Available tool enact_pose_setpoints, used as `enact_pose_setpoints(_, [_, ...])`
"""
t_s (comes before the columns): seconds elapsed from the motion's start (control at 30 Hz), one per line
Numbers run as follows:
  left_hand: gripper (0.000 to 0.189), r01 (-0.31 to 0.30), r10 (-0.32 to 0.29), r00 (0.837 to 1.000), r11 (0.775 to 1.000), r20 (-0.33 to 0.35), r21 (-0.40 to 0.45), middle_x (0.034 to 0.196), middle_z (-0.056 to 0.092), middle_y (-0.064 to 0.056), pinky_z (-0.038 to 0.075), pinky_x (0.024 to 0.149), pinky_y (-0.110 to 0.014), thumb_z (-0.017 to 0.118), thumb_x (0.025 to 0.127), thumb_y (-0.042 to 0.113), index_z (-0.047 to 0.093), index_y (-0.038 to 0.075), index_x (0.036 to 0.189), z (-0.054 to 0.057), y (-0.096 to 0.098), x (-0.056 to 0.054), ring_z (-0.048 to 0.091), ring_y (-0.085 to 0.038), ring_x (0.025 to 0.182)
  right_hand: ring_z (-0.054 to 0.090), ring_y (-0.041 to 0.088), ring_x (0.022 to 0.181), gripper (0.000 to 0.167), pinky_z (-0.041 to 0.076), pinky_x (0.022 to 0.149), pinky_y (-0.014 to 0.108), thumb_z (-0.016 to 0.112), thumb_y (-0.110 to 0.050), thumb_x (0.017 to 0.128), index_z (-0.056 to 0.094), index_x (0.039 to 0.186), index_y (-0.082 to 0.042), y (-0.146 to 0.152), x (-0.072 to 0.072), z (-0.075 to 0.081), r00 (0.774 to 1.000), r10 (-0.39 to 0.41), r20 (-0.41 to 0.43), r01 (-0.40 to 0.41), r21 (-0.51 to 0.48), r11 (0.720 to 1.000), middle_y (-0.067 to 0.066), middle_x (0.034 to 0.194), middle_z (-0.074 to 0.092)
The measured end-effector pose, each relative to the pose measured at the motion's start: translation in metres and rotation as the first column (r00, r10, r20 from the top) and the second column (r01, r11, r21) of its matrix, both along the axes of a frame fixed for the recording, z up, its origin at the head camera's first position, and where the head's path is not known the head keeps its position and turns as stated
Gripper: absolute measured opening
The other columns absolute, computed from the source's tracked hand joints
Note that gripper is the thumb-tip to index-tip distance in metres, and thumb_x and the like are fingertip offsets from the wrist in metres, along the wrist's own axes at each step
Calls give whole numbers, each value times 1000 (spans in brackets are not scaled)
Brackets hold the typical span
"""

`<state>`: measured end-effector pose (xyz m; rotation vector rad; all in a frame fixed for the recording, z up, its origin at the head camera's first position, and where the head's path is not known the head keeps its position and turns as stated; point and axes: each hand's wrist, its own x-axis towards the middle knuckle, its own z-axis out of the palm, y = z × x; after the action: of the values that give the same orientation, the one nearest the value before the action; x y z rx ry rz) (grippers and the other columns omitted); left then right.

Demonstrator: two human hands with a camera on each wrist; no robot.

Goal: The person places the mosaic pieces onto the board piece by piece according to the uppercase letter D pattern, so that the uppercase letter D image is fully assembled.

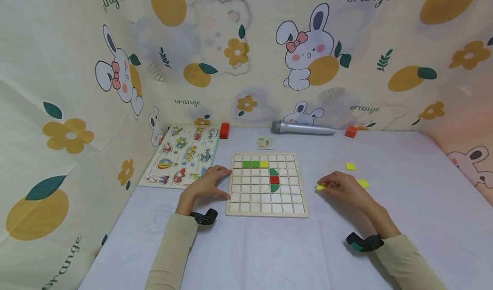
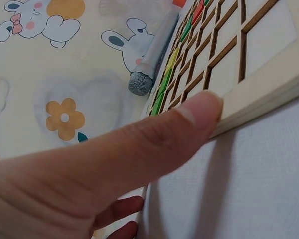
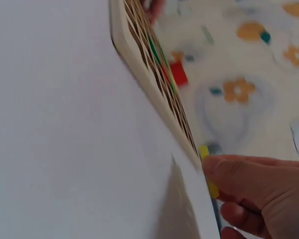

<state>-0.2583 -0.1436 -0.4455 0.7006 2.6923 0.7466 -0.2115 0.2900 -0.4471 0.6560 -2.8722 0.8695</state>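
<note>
A wooden grid board (image 1: 266, 213) lies flat on the table. Its cells hold two light green squares (image 1: 250, 164), a yellow square (image 1: 263, 164), a red square (image 1: 274, 180) and two dark green rounded pieces (image 1: 274, 188). At the board's left edge rests my left hand (image 1: 208, 183), thumb and fingers spread; in the left wrist view the thumb (image 2: 189, 117) touches the frame. Right of the board, my right hand (image 1: 343, 188) pinches a yellow tile (image 1: 320, 187), partly hidden by the fingers. Two more yellow tiles (image 1: 350, 166) lie beyond and beside this hand.
A small printed pattern card (image 1: 265, 143) lies behind the board. Farther back are a grey microphone (image 1: 304, 128) and two red blocks (image 1: 224, 131), one to either side. A picture puzzle board (image 1: 181, 157) lies at the left, and a patterned cloth (image 1: 246, 67) walls the back.
</note>
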Motion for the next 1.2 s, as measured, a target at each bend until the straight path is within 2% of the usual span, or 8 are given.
enact_pose_setpoints(0.1, [82,-3,3,1000,1000,6,8,143,37,-14,27,110,-48,82,69,33,44,10,139,0,0,0,29,-32,133,53,10,80,24,50,67,20,75,-10,77,71,101,-11,-22,-2,2,997,79,5,-79,-23,997,-5,93,64])
enact_pose_setpoints(0.23, [82,4,-4,1000,999,7,39,142,37,-16,27,110,-50,82,69,34,45,9,138,2,0,2,29,-34,133,53,10,85,20,50,71,23,75,-14,79,72,98,-15,-53,-3,1,981,194,-5,-194,-50,980,-8,96,64])
enact_pose_setpoints(0.37, [82,26,-25,1000,998,-18,57,140,39,-18,28,108,-53,81,69,37,46,7,136,3,0,4,31,-36,131,53,9,86,16,49,72,24,75,-16,79,71,94,-17,-81,-4,-4,951,303,-63,-308,-80,948,-9,93,63])
enact_pose_setpoints(0.5, [81,7,-7,1000,999,7,42,142,37,-15,26,110,-50,81,70,34,45,9,138,2,2,3,29,-34,133,52,7,85,13,49,69,22,74,-17,80,70,93,-18,-103,-5,-9,922,371,-108,-381,-91,920,-9,93,61])
enact_pose_setpoints(0.57, [81,-3,3,1000,1000,14,31,143,37,-15,26,110,-50,82,70,33,45,10,138,2,2,3,29,-33,134,52,7,86,13,48,70,21,73,-17,81,70,93,-18,-111,-5,-11,916,385,-115,-396,-86,914,-9,94,60])
enact_pose_setpoints(0.77, [82,-10,10,1000,1000,15,19,143,37,-13,26,110,-48,82,69,32,44,11,139,2,2,2,28,-31,134,53,4,87,9,49,72,21,72,-19,82,70,91,-19,-123,-5,-14,916,385,-112,-391,-37,920,-12,94,60])
enact_pose_setpoints(0.97, [83,-22,22,1000,1000,22,19,143,36,-13,26,110,-49,82,69,32,44,12,139,1,2,1,28,-31,134,53,6,86,8,50,73,23,76,-16,78,71,85,-17,-128,-5,-14,898,390,-204,-396,13,918,-10,91,62])
enact_pose_setpoints(1.2, [83,-29,29,999,1000,20,11,143,38,-12,28,110,-48,82,68,33,45,12,139,0,2,2,29,-30,134,54,7,85,7,50,74,25,76,-18,77,73,84,-17,-136,-7,-15,894,368,-254,-370,44,928,-8,89,63])
